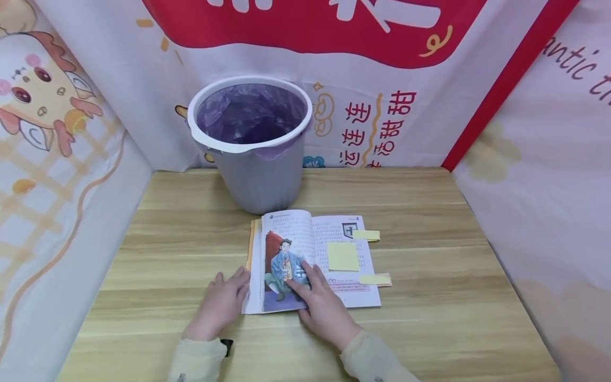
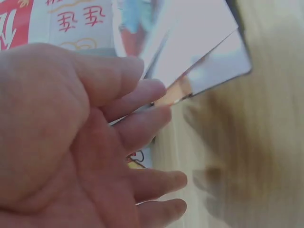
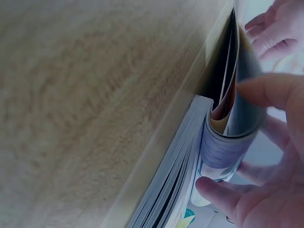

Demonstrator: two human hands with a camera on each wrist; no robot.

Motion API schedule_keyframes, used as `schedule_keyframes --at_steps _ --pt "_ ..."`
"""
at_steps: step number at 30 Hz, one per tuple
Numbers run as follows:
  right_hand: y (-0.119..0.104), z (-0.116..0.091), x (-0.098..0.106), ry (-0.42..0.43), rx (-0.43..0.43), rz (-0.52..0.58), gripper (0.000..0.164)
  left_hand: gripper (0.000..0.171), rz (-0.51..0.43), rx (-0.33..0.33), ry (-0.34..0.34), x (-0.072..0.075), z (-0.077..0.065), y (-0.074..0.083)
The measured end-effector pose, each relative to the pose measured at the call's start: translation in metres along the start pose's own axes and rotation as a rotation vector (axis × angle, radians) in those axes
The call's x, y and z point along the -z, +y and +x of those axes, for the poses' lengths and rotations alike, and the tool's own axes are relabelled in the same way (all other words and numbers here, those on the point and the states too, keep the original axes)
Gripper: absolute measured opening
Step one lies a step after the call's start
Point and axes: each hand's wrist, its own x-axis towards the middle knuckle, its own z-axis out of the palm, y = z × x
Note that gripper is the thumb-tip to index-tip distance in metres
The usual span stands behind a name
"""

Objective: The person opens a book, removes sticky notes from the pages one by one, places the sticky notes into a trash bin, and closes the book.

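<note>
Where right grip [image 1: 328, 312] rests, book [image 1: 316, 241] beneath

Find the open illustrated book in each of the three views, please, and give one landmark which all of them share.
Head: the open illustrated book lies just below the picture's centre.
Left wrist: part of the book shows at the top, from the middle rightward.
Right wrist: the book rises from the bottom edge to the upper right, page edges showing.
Shared landmark: the wood-grain tabletop.

Bk txt [image 1: 323, 232] too small to read; R hand [image 1: 325, 307] hides pt of illus [image 1: 284, 270].
</note>
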Motion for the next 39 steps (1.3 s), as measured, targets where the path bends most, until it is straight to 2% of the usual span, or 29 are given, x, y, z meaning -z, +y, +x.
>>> schedule_keyframes --at_steps 3,7,11,16,20,25,28,31,36,39 --pt "-0.001 0.003 0.0 -0.057 0.009 -0.03 0.059 0.039 -0.015 -0.019 0.053 0.007 0.005 -0.002" --pt "-0.001 0.006 0.0 -0.111 0.013 -0.045 0.06 0.04 -0.014 -0.07 0.113 0.012 0.013 -0.001" --pt "0.001 0.008 -0.002 -0.14 0.027 -0.078 0.061 0.041 -0.017 -0.096 0.117 0.013 0.022 0.005" --pt "0.0 0.009 -0.009 -0.156 0.027 -0.174 0.058 0.045 -0.032 -0.099 0.046 0.01 0.034 0.019" --pt "-0.002 0.009 -0.012 -0.146 0.026 -0.238 0.056 0.048 -0.05 -0.134 -0.002 0.003 0.044 0.029" --pt "-0.002 0.008 -0.011 -0.126 0.039 -0.276 0.054 0.048 -0.052 -0.172 -0.053 -0.005 0.054 0.039" --pt "-0.002 0.008 -0.01 -0.13 0.031 -0.283 0.053 0.048 -0.049 -0.208 -0.061 -0.008 0.059 0.044" --pt "-0.002 0.008 -0.011 -0.125 0.033 -0.288 0.053 0.058 -0.074 -0.246 -0.079 -0.009 0.061 0.047" --pt "-0.005 0.009 -0.013 -0.124 0.056 -0.279 0.051 0.089 -0.137 -0.191 -0.266 -0.013 0.06 0.046" --pt "-0.004 0.008 -0.011 -0.156 0.05 -0.255 0.052 0.098 -0.135 -0.15 -0.347 -0.016 0.06 0.047"
